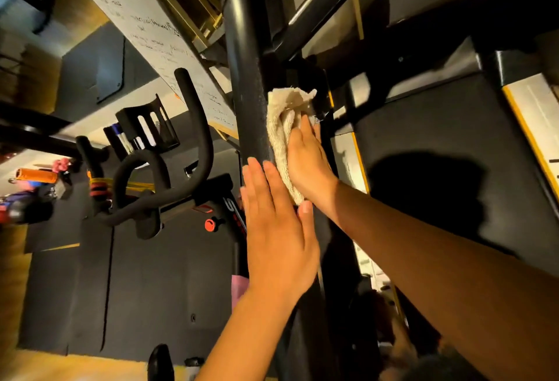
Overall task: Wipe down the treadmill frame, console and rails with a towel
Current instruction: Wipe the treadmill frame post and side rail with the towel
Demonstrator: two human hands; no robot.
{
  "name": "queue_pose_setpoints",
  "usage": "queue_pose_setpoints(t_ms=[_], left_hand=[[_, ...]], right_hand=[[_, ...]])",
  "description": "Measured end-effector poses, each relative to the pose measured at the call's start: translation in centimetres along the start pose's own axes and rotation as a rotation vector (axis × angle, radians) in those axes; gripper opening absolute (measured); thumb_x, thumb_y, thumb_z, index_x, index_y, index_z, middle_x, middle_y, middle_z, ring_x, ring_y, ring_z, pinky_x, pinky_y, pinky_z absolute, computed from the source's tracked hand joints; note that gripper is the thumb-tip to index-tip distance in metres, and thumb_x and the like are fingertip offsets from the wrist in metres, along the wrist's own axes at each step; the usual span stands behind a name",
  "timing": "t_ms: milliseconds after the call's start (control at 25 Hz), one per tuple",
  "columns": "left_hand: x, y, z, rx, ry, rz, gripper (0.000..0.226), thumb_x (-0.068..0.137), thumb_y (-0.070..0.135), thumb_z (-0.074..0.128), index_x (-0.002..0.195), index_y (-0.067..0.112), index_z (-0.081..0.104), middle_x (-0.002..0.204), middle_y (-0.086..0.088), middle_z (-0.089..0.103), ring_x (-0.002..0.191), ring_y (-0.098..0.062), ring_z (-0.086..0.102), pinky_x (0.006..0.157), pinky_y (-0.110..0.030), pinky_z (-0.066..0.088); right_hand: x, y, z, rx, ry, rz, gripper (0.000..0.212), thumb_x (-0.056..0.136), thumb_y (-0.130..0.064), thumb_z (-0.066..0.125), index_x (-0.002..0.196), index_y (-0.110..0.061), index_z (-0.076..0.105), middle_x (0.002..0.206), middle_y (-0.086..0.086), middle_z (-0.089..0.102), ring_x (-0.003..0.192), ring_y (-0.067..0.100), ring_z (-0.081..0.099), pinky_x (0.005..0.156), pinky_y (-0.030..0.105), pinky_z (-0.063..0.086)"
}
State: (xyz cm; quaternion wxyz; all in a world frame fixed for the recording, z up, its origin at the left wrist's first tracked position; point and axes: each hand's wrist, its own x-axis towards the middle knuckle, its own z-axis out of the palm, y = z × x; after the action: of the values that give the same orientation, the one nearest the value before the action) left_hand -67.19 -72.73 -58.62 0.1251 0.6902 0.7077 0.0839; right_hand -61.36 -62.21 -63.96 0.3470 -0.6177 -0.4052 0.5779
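Note:
A black padded treadmill rail point(246, 84) runs up the middle of the view. A cream towel point(282, 126) is pressed against the rail's right side. My right hand point(308, 162) lies flat on the towel and holds it to the rail. Just below, my left hand point(278, 238) rests flat on the rail, fingers straight and together, its thumb touching the towel's lower end. The dark treadmill belt point(453, 138) with yellow-edged side rails point(526, 138) fills the right side.
An exercise bike with curved black handlebars point(193, 126) and a red knob point(210, 224) stands close on the left. A whiteboard with writing point(145, 26) hangs behind it. Dumbbells and colourful gear point(33, 190) sit at far left. Black floor mats point(136, 290) cover the ground.

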Motion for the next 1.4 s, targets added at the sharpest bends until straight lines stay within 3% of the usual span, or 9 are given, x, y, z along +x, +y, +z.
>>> queue_pose_setpoints(t_ms=[120,200,280,440,560,680,1000,1160,1400], left_hand=[[2.0,0.0,0.1,0.105,0.058,0.056,0.067,0.102,0.032,0.027,0.154,0.0,0.0,0.163,-0.018,-0.008,0.151,-0.026,-0.011,0.123,-0.046,0.005],[2.6,0.3,0.3,0.121,0.056,0.044,0.067,0.102,0.029,0.031,0.154,-0.001,0.001,0.163,-0.018,-0.007,0.151,-0.026,-0.01,0.123,-0.045,0.006],[1.9,0.3,0.3,0.125,0.059,0.034,0.068,0.102,0.028,0.034,0.154,0.0,0.001,0.163,-0.017,-0.007,0.151,-0.026,-0.009,0.123,-0.046,0.007],[2.2,0.3,0.2,0.144,0.058,0.026,0.069,0.101,0.031,0.035,0.154,0.0,0.003,0.164,-0.015,-0.005,0.152,-0.025,-0.008,0.121,-0.051,0.014],[2.1,0.3,0.2,0.109,0.056,0.011,0.07,0.101,0.034,0.036,0.154,0.002,0.005,0.164,-0.013,-0.004,0.152,-0.023,-0.006,0.12,-0.052,0.018],[2.2,0.5,-0.1,0.105,0.057,-0.005,0.072,0.099,0.035,0.039,0.155,0.003,0.007,0.165,-0.01,-0.003,0.152,-0.02,-0.005,0.12,-0.052,0.019],[2.1,0.6,-0.3,0.045,0.04,-0.022,0.075,0.098,0.052,0.029,0.156,0.015,0.0,0.165,0.002,-0.01,0.152,-0.014,-0.007,0.12,-0.053,0.018],[2.1,0.6,-0.4,0.007,0.037,-0.024,0.074,0.099,0.055,0.025,0.156,0.013,0.002,0.165,0.002,-0.009,0.152,-0.015,-0.006,0.12,-0.054,0.018],[2.0,0.9,-0.7,-0.026,0.047,-0.034,0.071,0.1,0.047,0.032,0.156,0.015,0.001,0.165,0.001,-0.008,0.151,-0.014,-0.008,0.121,-0.052,0.016]], right_hand=[[5.0,-1.8,-0.1,0.02,-0.008,0.073,0.046,0.102,-0.012,0.019,0.145,0.0,0.028,0.157,0.019,0.019,0.146,0.033,0.014,0.118,0.042,0.012],[7.5,-2.9,-0.5,0.116,0.006,0.168,0.045,0.102,-0.017,0.02,0.145,-0.006,0.03,0.151,0.016,0.033,0.139,0.028,0.028,0.115,0.039,0.021],[9.8,-4.0,-1.3,0.124,-0.011,0.195,0.043,0.103,-0.011,0.021,0.143,0.003,0.03,0.148,0.022,0.034,0.137,0.032,0.032,0.111,0.038,0.023],[12.3,-6.0,-2.8,-0.122,0.049,0.157,0.036,0.098,0.004,0.03,0.131,0.007,0.044,0.14,0.025,0.042,0.13,0.038,0.04,0.097,0.038,0.035],[12.9,-4.7,-3.2,0.491,0.028,0.365,0.045,0.105,-0.016,0.024,0.149,-0.007,0.025,0.157,0.014,0.023,0.144,0.03,0.022,0.112,0.034,0.021],[9.8,-3.1,-2.4,0.437,0.006,0.368,0.052,0.104,-0.036,0.025,0.153,-0.022,0.019,0.158,0.005,0.024,0.144,0.027,0.024,0.115,0.039,0.018],[-0.1,2.8,1.0,0.415,-0.099,0.413,0.042,0.101,-0.04,0.028,0.139,-0.025,0.039,0.148,0.006,0.041,0.127,0.024,0.044,0.105,0.036,0.033],[1.8,-0.3,0.2,0.228,-0.039,0.156,0.061,0.102,-0.046,0.024,0.154,-0.029,-0.002,0.163,0.004,0.0,0.149,0.023,0.002,0.12,0.045,0.008],[11.3,-2.6,-0.9,0.31,0.009,0.281,0.055,0.102,-0.039,0.024,0.152,-0.015,0.022,0.158,0.007,0.024,0.144,0.027,0.023,0.117,0.04,0.018]])
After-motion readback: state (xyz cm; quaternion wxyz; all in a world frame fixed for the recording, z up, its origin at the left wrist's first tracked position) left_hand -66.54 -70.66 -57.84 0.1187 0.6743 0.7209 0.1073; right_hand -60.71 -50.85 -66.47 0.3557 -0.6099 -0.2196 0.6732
